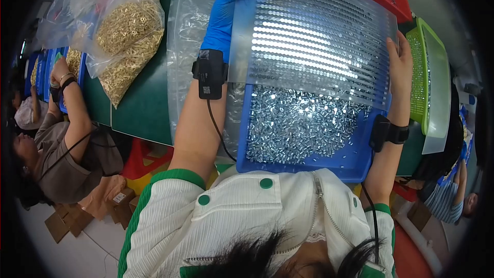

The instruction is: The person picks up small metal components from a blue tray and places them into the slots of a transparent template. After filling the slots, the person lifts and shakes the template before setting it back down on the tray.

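left hand point(221, 15): you're clasping the left edge of the clear tray point(316, 36), fingertips partly hidden
right hand point(401, 66): you're gripping its right edge
tray: overlapping the blue bin point(355, 167), imo wanting even support from you
bin: holding loose silver bits point(293, 128)

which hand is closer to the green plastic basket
Right. The bare right hand holds the translucent tray by its right edge, just left of the green plastic basket; the gloved left hand is farther off, at the tray's left edge.

The head camera (a wide fisheye) looks down from close above the hands point(218, 24).
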